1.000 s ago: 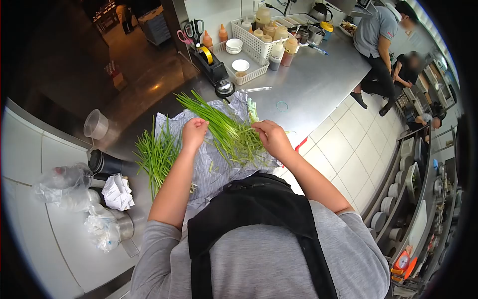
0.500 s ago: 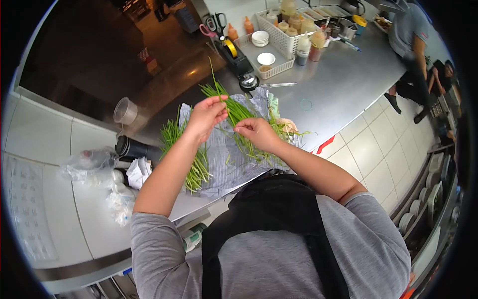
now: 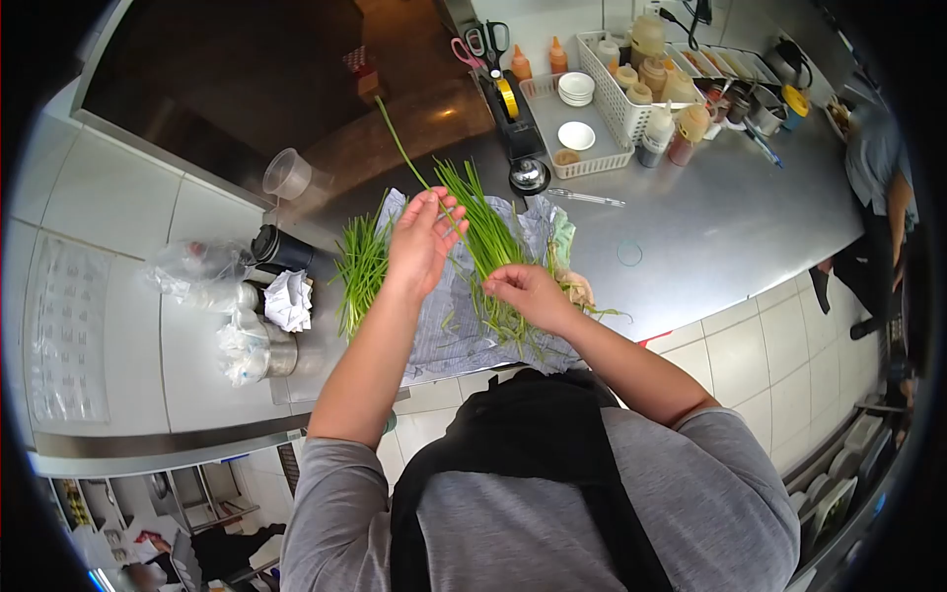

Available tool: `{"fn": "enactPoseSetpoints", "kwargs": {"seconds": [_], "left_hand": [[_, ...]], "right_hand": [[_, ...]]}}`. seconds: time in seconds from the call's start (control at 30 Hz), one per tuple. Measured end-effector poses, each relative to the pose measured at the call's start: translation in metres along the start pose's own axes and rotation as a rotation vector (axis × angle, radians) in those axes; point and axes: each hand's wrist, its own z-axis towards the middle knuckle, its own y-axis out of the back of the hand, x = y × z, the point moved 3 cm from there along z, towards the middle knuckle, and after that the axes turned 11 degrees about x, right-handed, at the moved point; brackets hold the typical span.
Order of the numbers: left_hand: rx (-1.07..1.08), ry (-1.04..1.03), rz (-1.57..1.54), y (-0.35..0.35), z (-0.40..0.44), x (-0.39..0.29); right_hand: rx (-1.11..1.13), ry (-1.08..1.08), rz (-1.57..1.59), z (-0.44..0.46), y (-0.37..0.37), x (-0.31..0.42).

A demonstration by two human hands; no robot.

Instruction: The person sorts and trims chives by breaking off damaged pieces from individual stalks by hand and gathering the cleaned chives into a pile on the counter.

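My left hand [image 3: 422, 242] is closed in a loose pinch on a long green chive stalk [image 3: 400, 143], whose tip points up and away. Closer to me, my right hand [image 3: 528, 296] has thumb and fingers pressed together over the chives; what lies in that pinch is too small to make out. One chive bunch [image 3: 483, 212] stretches out between and beyond my hands. A second chive pile [image 3: 363, 271] lies left of my left forearm. Wilted scraps [image 3: 508, 331] are scattered below my right hand. A grey striped cloth [image 3: 434, 335] is spread beneath all of this.
Beyond the cloth stand a call bell [image 3: 530, 176], a tape dispenser [image 3: 508, 113] and a white basket [image 3: 602, 158] with small dishes. Sauce bottles [image 3: 681, 133] are at the back right. A dark cup [image 3: 281, 247] stands left. Another person [image 3: 878, 168] is at the far right.
The view has shifted, so the counter sits differently in it. My left hand's fingers have opened out somewhat around the stalk. My right hand stays low over the chives.
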Motion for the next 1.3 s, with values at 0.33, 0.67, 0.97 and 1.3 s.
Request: {"fn": "enactPoseSetpoints", "kwargs": {"seconds": [0.33, 0.67, 0.97, 1.3], "left_hand": [[0.115, -0.077, -0.137, 0.001, -0.021, 0.014], [0.26, 0.169, -0.021, 0.057, -0.059, 0.012], [0.314, 0.308, 0.115, 0.112, -0.07, 0.024], [0.305, 0.278, -0.078, 0.083, -0.053, 0.056]], "right_hand": [[-0.244, -0.047, 0.822, -0.002, -0.002, -0.011], [-0.69, 0.168, 0.473, 0.01, -0.01, -0.02], [-0.588, 0.218, 0.016, 0.022, -0.059, 0.031], [-0.39, -0.044, -0.054, 0.023, -0.081, 0.016]]}}
